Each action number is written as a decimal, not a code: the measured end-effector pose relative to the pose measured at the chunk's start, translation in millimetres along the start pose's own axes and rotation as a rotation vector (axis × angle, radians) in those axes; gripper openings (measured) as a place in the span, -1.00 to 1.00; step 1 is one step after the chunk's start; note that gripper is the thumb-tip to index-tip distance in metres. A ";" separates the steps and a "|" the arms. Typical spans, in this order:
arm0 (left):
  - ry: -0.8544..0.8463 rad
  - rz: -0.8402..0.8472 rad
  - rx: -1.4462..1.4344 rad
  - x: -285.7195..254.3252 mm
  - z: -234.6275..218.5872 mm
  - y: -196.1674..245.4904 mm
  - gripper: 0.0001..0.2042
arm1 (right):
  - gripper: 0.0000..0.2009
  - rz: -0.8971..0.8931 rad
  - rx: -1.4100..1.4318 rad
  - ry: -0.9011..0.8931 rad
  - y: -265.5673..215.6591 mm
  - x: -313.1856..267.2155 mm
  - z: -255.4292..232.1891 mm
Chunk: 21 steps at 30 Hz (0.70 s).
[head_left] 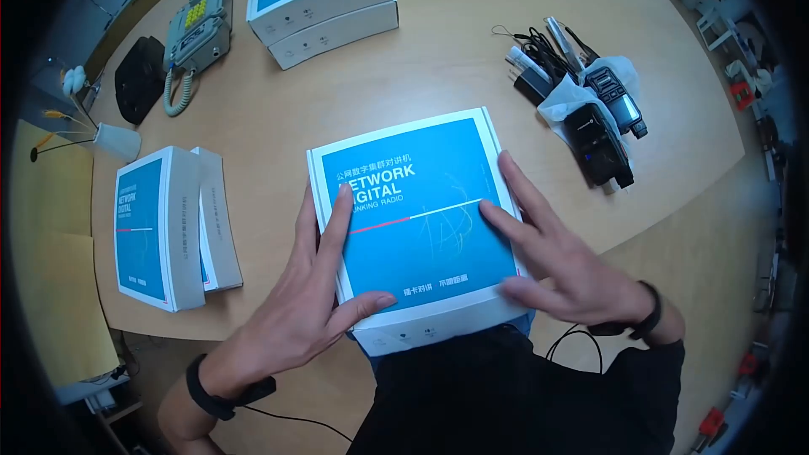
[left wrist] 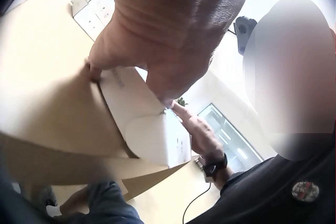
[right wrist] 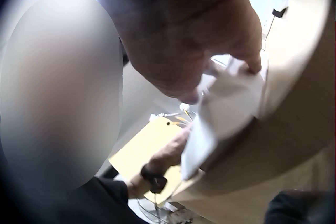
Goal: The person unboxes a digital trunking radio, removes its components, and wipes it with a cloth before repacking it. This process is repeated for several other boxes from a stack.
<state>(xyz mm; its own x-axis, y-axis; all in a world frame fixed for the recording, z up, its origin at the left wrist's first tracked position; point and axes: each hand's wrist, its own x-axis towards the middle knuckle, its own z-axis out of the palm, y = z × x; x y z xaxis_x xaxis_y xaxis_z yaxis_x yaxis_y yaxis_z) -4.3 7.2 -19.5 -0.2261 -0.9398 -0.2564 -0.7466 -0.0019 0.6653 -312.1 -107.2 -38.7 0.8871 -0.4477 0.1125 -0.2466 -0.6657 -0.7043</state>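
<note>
A blue-and-white cardboard box point(head_left: 421, 194) marked "NETWORK DIGITAL" lies lid up at the table's near edge, in front of the person. My left hand point(head_left: 308, 286) holds its left side, with the thumb and one finger on the lid and other fingers down along the side wall. From the right, my right hand point(head_left: 560, 261) holds the opposite side, one fingertip on the lid and the thumb by the near right corner. In the left wrist view the box's white side point(left wrist: 136, 113) shows under the left hand; the right wrist view is partly blurred.
Two similar boxes point(head_left: 156, 227) stand on the left, and a stack point(head_left: 324, 8) sits at the back. Two handheld radios point(head_left: 597, 143) with cables and a charger point(head_left: 533, 82) lie on the right. A corded telephone point(head_left: 198, 29) and a white vase point(head_left: 118, 141) are at the left.
</note>
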 end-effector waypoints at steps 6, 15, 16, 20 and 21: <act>0.277 0.163 0.176 -27.9 50.8 5.9 0.02 | -0.31 -0.084 -0.155 0.303 8.6 -28.8 53.5; 0.679 0.476 0.691 -50.8 107.4 -19.3 -0.50 | -0.49 -0.363 -0.517 0.552 26.4 -44.7 86.5; 0.685 0.497 0.688 -53.5 107.0 -19.5 -0.56 | -0.51 -0.399 -0.565 0.572 27.1 -46.4 86.9; 0.657 0.624 0.682 -62.7 68.9 -6.1 -0.59 | -0.55 -0.563 -0.542 0.575 15.5 -45.4 57.6; 0.671 0.614 0.646 -63.2 53.8 3.4 -0.55 | -0.55 -0.568 -0.543 0.580 3.1 -39.9 39.7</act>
<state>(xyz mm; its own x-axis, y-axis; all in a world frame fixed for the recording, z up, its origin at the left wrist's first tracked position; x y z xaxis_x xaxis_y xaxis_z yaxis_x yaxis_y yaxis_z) -26.2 85.0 -38.8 -0.4307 -0.7145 0.5514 -0.8531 0.5216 0.0095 -332.8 -67.7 -73.2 0.6358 -0.1022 0.7650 -0.1165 -0.9925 -0.0358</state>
